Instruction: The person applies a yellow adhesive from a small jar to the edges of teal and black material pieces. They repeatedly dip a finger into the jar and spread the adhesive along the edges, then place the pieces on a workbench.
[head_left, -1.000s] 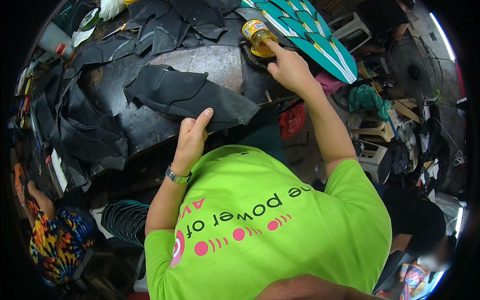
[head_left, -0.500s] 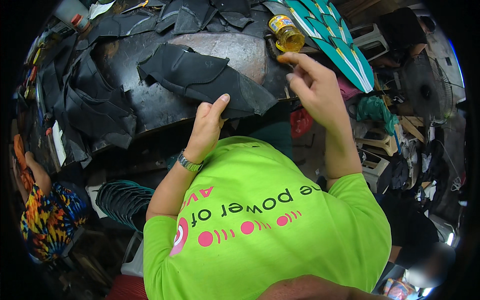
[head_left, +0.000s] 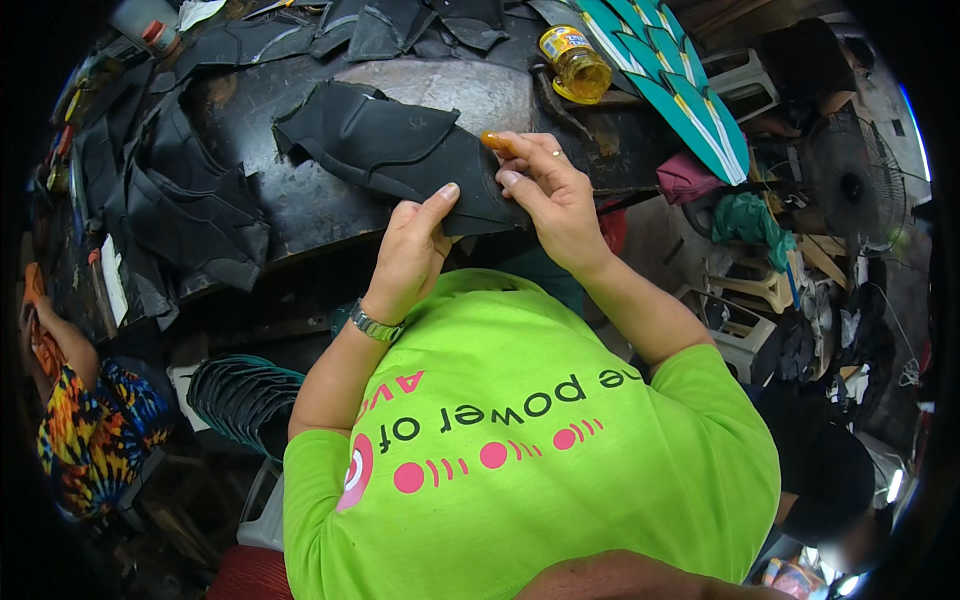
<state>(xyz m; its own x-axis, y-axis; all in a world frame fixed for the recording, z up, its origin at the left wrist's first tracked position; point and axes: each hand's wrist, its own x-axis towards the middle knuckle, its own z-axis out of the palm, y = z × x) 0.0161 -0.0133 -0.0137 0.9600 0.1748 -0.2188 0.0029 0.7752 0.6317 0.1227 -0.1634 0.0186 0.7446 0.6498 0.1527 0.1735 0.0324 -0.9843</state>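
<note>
A black shoe upper (head_left: 385,135) of stitched pieces lies slantwise over the table's near edge. My left hand (head_left: 412,245) is closed on its near edge, thumb on top and fingers hidden beneath. At the right end of the upper, my right hand (head_left: 555,195) has its fingers curled, with the thumb against the edge of the piece. An amber, glue-like coating (head_left: 494,141) covers the tip of its index finger. Beyond that hand, an open jar (head_left: 582,75) of yellowish paste lies tilted on the table.
More black cut pieces (head_left: 195,215) are heaped at the left and along the table's far side. Green sole-shaped pieces with straps (head_left: 685,85) reach past the right edge. A fan (head_left: 850,180) stands at the right; another person (head_left: 100,430) is at the left.
My right hand has moved from beside the jar leftward and nearer, to the right end of the shoe upper. My left hand keeps its hold in nearly the same place.
</note>
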